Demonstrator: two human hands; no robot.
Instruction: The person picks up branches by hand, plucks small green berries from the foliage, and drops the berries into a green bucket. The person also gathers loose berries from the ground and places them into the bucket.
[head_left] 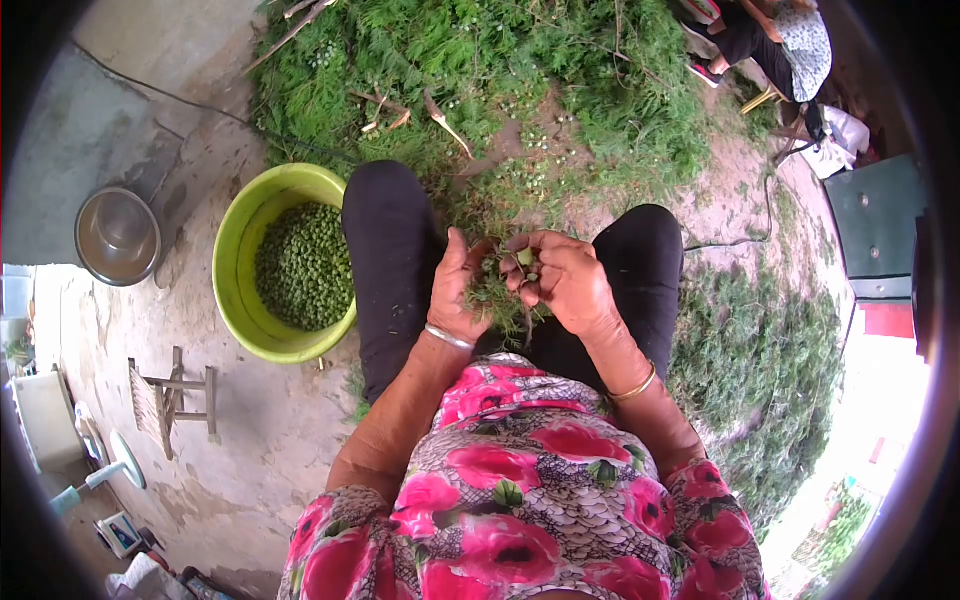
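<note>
My left hand (458, 300) is cupped around a feathery green sprig (488, 294), its thumb pointing up. Close beside it, the fingers of my right hand (577, 287) are curled around a few small green fruits (526, 258); their exact number is hidden by the fingers. Both hands are over my lap, between my knees. Left of my knee stands a yellow-green bucket (232, 300), partly filled with many small round green fruits (305, 265).
A heap of leafy green branches (400, 60) lies ahead, with more cut greenery (750, 370) on the right. A metal bowl (118, 237) and a small wooden stool (175, 395) stand on the left. Another person (790, 45) sits at the upper right.
</note>
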